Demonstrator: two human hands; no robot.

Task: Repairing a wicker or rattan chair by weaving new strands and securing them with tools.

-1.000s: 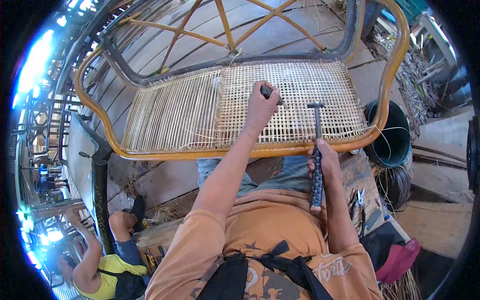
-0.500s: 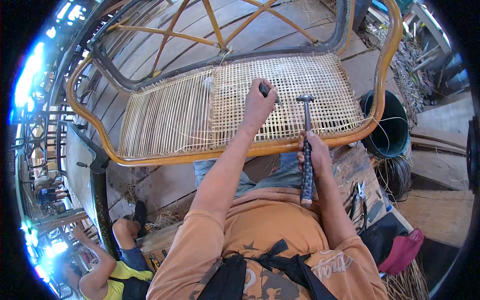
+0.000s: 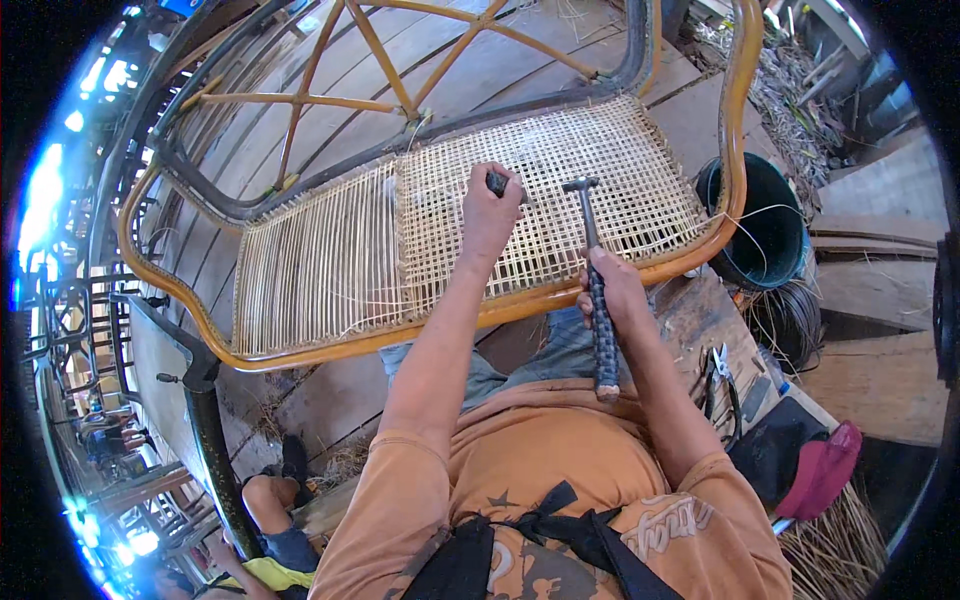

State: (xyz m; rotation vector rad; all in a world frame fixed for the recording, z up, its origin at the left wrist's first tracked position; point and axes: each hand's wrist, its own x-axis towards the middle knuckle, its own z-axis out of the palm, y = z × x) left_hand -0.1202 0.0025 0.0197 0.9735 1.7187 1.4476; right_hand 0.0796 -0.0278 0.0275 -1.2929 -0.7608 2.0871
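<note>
A curved cane bench frame (image 3: 470,322) with woven seating lies across my lap. Its right section is an open grid weave (image 3: 560,230), while the left section (image 3: 315,265) has mostly strands running one way. Over the grid weave, my left hand (image 3: 490,220) is closed around a short dark-handled tool (image 3: 496,184); its tip is hard to make out. My right hand (image 3: 617,293) grips a hammer (image 3: 604,335) by its dark wrapped handle, below the neck. The hammer's metal head is raised just right of my left hand, apart from the tool.
A dark green bucket (image 3: 775,225) stands beyond the frame's right end. Cutters (image 3: 722,375) and other tools lie on a wooden board at my right, near a dark red cloth (image 3: 822,470). A person in a yellow top (image 3: 275,572) sits at lower left.
The bench frame and both hands appear farther left in the picture, tilted slightly, as the view has turned. Both hands keep their grips, and the hammer stays raised beside the dark-handled tool.
</note>
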